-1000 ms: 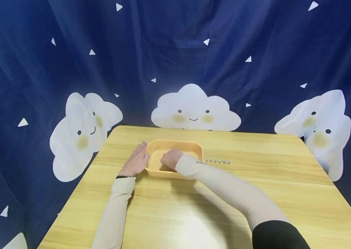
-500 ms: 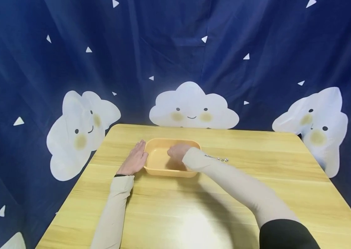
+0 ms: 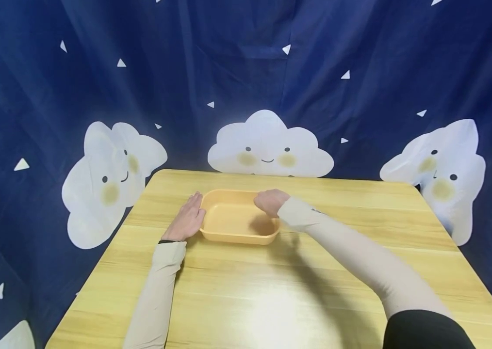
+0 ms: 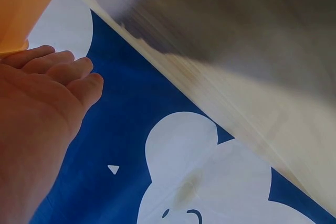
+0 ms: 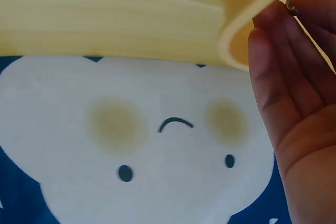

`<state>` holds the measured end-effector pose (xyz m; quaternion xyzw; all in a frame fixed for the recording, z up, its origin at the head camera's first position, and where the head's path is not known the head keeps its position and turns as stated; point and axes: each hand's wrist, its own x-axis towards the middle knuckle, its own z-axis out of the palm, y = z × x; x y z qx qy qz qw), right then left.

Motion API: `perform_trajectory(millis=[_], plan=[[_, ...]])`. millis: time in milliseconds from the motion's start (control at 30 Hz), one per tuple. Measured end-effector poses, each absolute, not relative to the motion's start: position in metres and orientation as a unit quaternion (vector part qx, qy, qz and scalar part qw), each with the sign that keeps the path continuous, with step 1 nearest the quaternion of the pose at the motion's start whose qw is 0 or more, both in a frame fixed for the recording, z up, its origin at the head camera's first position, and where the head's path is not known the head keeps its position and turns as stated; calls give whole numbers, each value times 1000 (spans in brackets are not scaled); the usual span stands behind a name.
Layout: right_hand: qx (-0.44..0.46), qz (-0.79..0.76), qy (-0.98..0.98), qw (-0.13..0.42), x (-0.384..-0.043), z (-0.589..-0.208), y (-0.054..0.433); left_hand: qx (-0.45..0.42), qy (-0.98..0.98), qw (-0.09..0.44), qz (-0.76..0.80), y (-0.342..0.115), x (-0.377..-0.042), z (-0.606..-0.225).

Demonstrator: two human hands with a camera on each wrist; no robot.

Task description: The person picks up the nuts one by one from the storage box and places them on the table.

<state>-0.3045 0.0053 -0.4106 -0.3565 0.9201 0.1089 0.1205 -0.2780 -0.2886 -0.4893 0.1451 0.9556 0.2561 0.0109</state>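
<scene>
A shallow peach-orange plastic tray (image 3: 233, 237) stands on the table. My left hand (image 3: 187, 219) rests against its left end with the fingers fairly straight; in the left wrist view the fingertips touch the side of the tray (image 4: 26, 6). Over the right end of the tray is my right hand (image 3: 271, 201). Between thumb and fingers it pinches a small round metal piece (image 5: 291, 7), mostly covered by the fingertips. In the right wrist view the tray's rim (image 5: 227, 45) passes close behind those fingers.
The light wooden table (image 3: 228, 291) runs back to a dark blue curtain (image 3: 246, 63) printed with white clouds. My right sleeve (image 3: 337, 237) crosses the table's right side and covers the spot where several small silver pieces lay in a row.
My right hand has moved rightward and up, from the middle of the tray to its right end. The left hand stays at the tray's left side. The small silver row has become hidden.
</scene>
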Motion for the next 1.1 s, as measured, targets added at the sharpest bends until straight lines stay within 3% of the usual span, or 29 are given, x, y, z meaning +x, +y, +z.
perform_trajectory(millis=[367, 1100], plan=[[-304, 108, 934, 152, -312, -398, 26, 150, 953, 17, 264, -288, -279, -486], [-311, 91, 932, 160, -313, -393, 50, 145, 952, 25, 268, -289, -279, -488]])
